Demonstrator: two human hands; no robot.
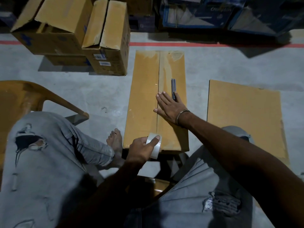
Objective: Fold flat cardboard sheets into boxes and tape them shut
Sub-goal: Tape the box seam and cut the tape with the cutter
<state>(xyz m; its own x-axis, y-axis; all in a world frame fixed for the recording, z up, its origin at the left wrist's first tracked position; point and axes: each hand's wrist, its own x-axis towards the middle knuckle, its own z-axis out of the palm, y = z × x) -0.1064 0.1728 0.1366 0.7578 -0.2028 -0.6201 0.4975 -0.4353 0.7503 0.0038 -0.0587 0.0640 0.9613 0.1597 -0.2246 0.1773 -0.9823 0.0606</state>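
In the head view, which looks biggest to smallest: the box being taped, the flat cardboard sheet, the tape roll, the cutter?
1. Box being taped and flat cardboard sheet: about alike, not ranked.
2. Tape roll.
3. Cutter, partly hidden.

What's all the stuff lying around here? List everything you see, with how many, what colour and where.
Folded box: one, tan, centre floor, flaps closed.
Tape roll: one, clear, at the box's near edge, in the left hand.
Utility knife: one, grey, on the box top.
Flat cardboard sheet: one, tan, floor right of the box.
Open cartons: at least two, tan, far left.
Printed cartons: several, blue, far right.
Floor line: one, red, far side.
Chair: one, tan, left.
Left hand: grips the tape roll.
Right hand: flat on the box.
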